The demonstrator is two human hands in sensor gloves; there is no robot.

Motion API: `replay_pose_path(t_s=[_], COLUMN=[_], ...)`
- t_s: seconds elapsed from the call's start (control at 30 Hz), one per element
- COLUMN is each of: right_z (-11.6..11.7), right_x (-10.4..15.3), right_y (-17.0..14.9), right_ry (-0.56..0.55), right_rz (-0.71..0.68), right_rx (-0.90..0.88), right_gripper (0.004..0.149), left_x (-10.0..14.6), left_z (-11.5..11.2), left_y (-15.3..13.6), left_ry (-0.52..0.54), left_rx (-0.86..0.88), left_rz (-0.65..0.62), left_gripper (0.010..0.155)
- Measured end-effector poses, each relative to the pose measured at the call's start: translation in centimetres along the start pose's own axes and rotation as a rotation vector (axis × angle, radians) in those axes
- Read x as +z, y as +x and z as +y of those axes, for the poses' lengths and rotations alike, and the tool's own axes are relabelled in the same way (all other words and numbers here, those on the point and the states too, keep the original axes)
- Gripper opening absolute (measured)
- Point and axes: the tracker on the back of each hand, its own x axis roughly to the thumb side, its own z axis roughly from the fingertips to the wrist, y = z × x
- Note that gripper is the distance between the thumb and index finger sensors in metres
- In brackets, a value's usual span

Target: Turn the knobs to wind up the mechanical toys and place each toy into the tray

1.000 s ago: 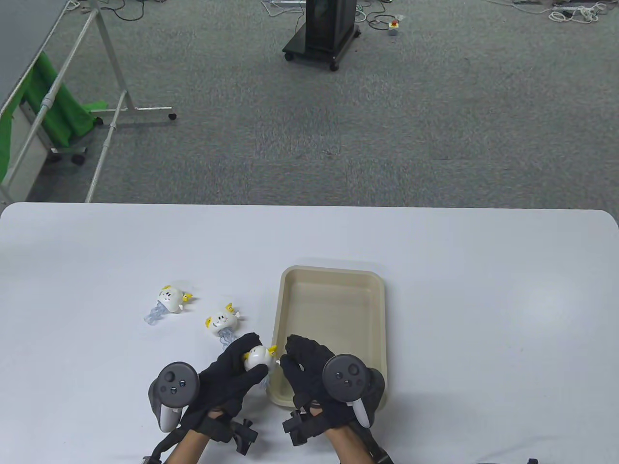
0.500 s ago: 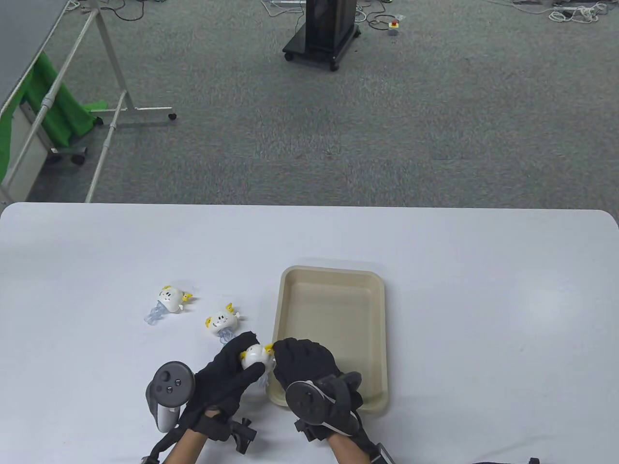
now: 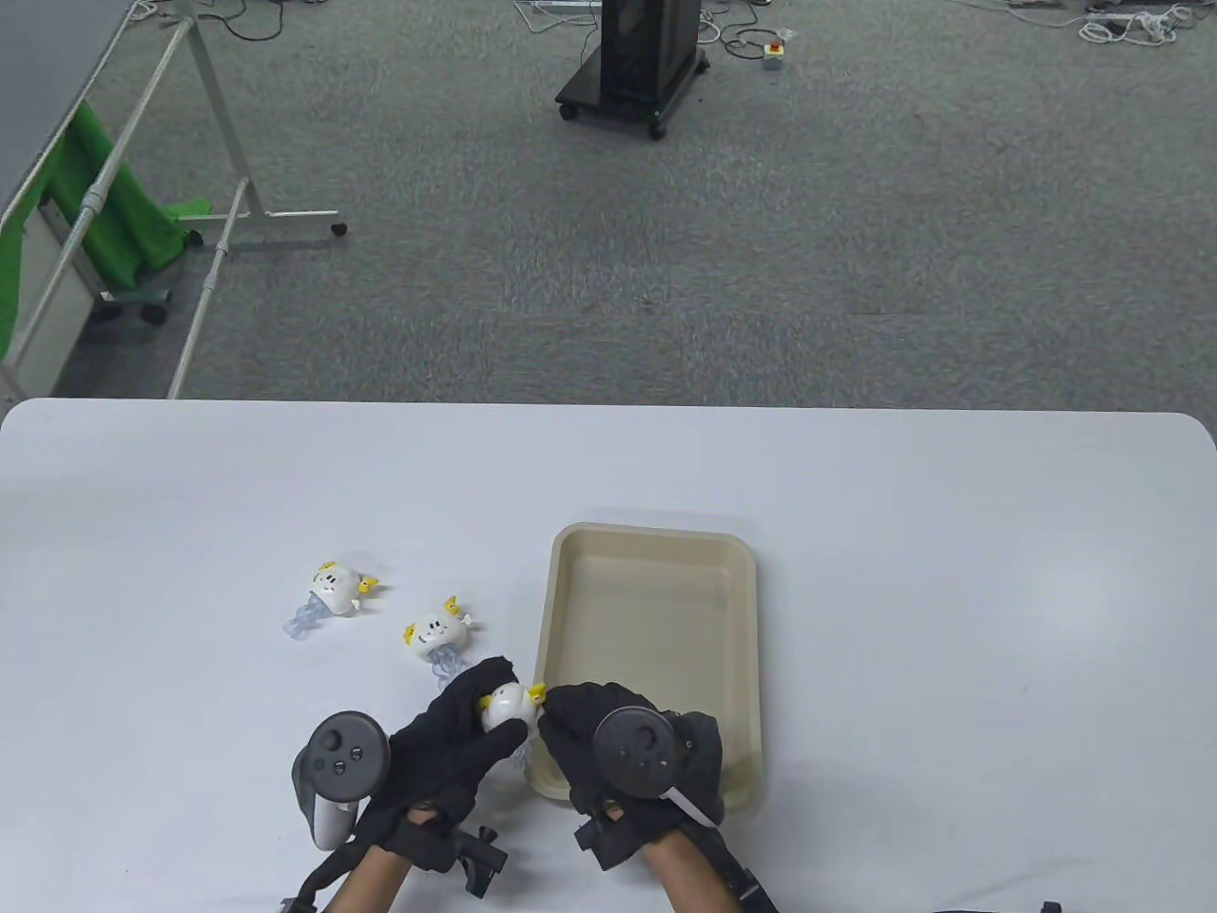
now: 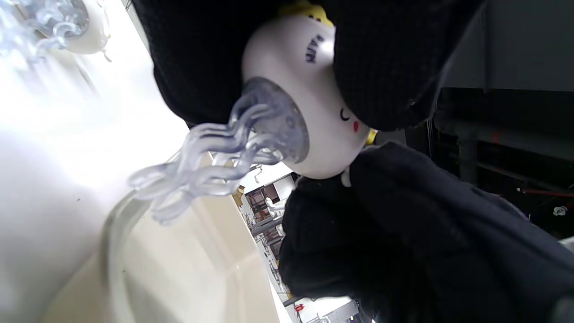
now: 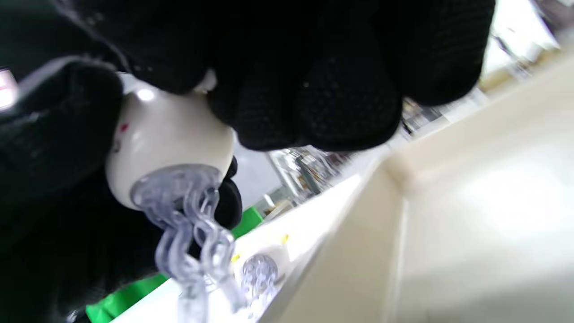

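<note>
The toy (image 3: pixel 504 706) was gripped by the left hand (image 3: pixel 447 751); its knob had just been re-pinched by the right hand (image 3: pixel 608 751), so winding continued.

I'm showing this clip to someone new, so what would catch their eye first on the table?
Two black-gloved hands meet at the table's near edge: the left hand grips a white jellyfish toy while the right hand pinches its side. Right of them lies an empty beige tray. Two more jellyfish toys, one farther left and one nearer the hands, lie left of the tray.
</note>
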Motion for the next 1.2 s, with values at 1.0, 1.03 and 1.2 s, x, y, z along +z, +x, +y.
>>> replay_pose_path(t_s=[1.0,1.03,1.2], right_z=[0.3,0.5,1.0], right_x=[2.6,2.7,3.0], right_y=[3.7,3.8,4.3], right_ry=[-0.102,-0.11,-0.195], right_rz=[-0.271,-0.279,-0.314], right_rx=[0.492,0.506,0.553], right_gripper=[0.063,0.063,0.054], left_x=[0.3,0.3,0.3], left_z=[0.3,0.3,0.3], left_y=[0.0,0.0,0.0], left_ry=[0.04,0.04,0.043], left_rx=[0.036,0.038,0.062], left_rz=[-0.001,-0.001,0.002], left_gripper=[0.072,0.072,0.073])
